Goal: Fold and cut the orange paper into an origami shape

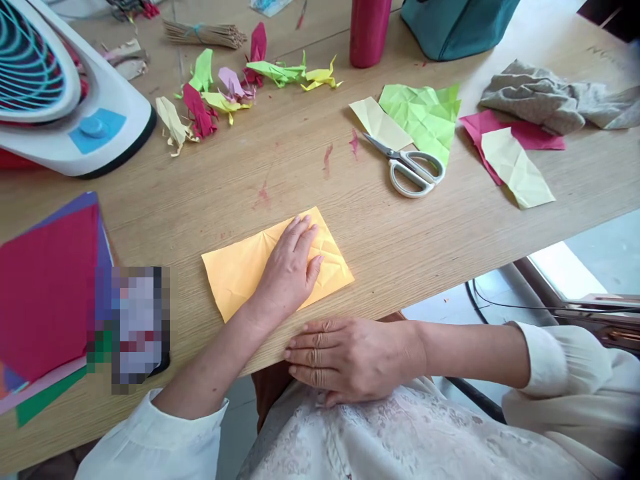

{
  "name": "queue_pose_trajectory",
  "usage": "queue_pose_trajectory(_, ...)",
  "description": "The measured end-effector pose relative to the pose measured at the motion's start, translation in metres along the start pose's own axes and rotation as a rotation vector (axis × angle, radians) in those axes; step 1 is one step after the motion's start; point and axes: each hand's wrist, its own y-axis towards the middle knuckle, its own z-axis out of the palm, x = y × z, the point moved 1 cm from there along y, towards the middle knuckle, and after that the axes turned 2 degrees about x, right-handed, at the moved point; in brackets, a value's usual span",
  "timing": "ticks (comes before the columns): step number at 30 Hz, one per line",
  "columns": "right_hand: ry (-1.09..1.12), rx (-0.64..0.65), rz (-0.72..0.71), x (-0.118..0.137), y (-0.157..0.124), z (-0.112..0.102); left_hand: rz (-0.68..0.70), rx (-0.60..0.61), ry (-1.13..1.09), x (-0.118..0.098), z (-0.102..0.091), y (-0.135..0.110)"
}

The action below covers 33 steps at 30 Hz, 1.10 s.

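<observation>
An orange sheet of paper [240, 273], with fold creases across it, lies on the wooden table near its front edge. My left hand [290, 267] rests palm down on the right half of this sheet, fingers stretched out, and hides part of it. Just below, at the table's edge, my right hand [350, 360] lies flat with its fingers straight and side by side; it holds nothing that I can see. Beyond the sheet, to the right, a pair of scissors [413, 172] with pale handles lies partly on a cream paper piece [380, 123] and crumpled green paper [423, 117].
Several folded paper figures [233, 100] stand at the back. A white fan [110, 93] fills the upper left. Coloured sheets [50, 287] and a blurred phone [161, 363] lie at left. A pink bottle [369, 33], teal bag [455, 30] and grey cloth [540, 97] stand farther off.
</observation>
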Motion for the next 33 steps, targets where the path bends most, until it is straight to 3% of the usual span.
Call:
queue_pose_trajectory(3,-0.031,-0.084,0.031,0.0,-0.003,-0.007,0.004,0.01,0.051,-0.003,0.002,-0.002)
queue_pose_trajectory(7,-0.007,-0.223,0.221,0.001,-0.004,-0.01,0.029,0.014,0.084,-0.003,0.007,-0.006)
queue_pose_trajectory(10,0.017,-0.316,0.386,0.005,0.001,-0.005,0.036,0.033,0.097,0.0,0.009,-0.007)
queue_pose_trajectory(13,0.021,-0.366,0.46,0.009,0.008,0.004,0.039,0.051,0.104,0.001,0.009,-0.007)
queue_pose_trajectory(24,-0.013,-0.394,0.492,0.01,0.012,0.013,-0.053,0.107,0.146,-0.009,0.006,-0.008)
queue_pose_trajectory(33,0.076,-0.234,0.754,0.014,0.019,0.011,-0.087,0.084,0.192,-0.016,0.006,-0.013)
